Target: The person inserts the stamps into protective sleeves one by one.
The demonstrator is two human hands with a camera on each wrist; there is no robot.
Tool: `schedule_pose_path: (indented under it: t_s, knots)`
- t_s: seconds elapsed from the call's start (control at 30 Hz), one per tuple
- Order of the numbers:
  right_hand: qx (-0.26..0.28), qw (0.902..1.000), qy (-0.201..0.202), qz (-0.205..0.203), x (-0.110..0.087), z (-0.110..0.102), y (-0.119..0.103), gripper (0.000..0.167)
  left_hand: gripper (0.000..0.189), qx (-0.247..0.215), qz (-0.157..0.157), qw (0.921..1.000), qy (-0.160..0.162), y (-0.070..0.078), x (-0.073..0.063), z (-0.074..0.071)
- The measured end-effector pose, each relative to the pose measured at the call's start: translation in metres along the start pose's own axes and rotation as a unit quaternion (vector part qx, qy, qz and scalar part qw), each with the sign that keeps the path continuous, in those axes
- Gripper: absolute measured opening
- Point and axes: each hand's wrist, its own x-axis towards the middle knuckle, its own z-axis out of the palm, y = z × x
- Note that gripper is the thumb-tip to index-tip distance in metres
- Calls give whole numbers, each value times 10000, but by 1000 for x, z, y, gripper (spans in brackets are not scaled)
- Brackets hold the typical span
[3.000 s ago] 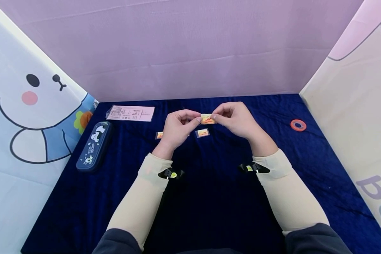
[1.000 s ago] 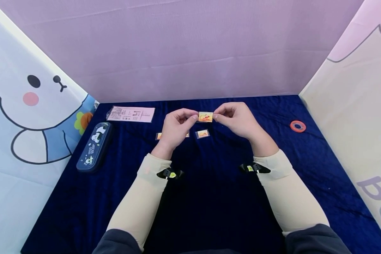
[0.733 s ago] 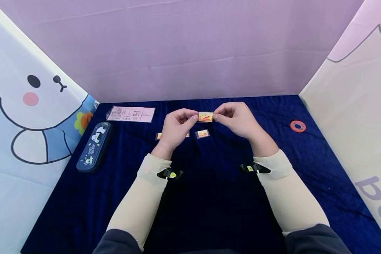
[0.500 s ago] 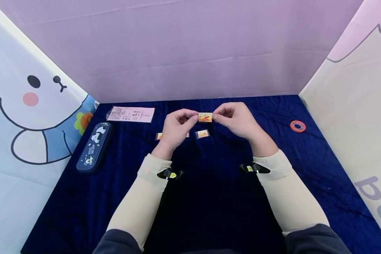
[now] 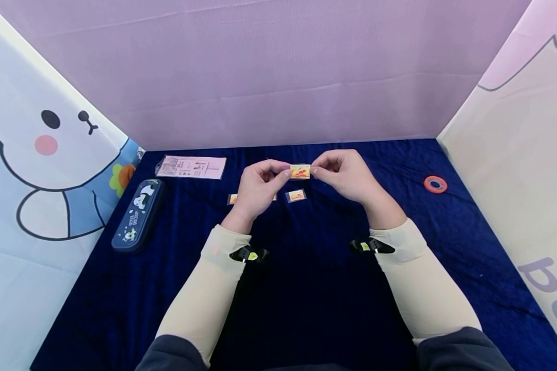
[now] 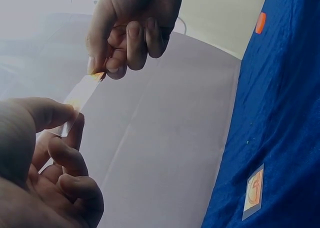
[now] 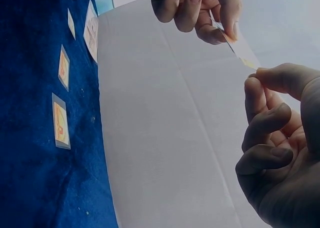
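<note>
A small yellow-orange picture stamp in a clear sleeve is held up over the dark blue cloth. My left hand pinches its left edge between thumb and forefinger. At the opposite edge, thumb and forefinger of my right hand pinch the sleeve. Both hands' other fingers are curled. The left wrist view shows the held sleeve tilted and nearly edge-on. Below it lies a similar sleeved stamp; two more, partly hidden behind my left hand in the head view, show in the right wrist view, the nearer stamp clearly.
On the left lie a navy panda pencil case and, behind it, a pink printed card in a clear sleeve. A red-orange ring, like a tape roll, lies at the right. Fabric walls border the cloth at back and sides.
Since 3 seconds ago the stamp has shifted slightly left and tipped to show more of its face. Over the last second it has only tilted a little; both hands keep their pinch.
</note>
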Motion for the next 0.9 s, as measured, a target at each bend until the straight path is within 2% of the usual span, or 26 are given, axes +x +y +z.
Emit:
schedule_pose_path:
  t_s: [0.23, 0.57, 0.9]
  knots:
    - [3, 10000, -6, 1, 0, 0, 0, 9, 14, -18, -11, 10000, -35, -1, 1, 1]
    - [109, 9999, -35, 4, 1, 1, 0, 11, 18, 4, -238, 9997, -114, 1, 1, 3]
    - [178, 9997, -119, -69, 2, 3, 2, 11, 18, -24, -53, 9998, -210, -2, 1, 1]
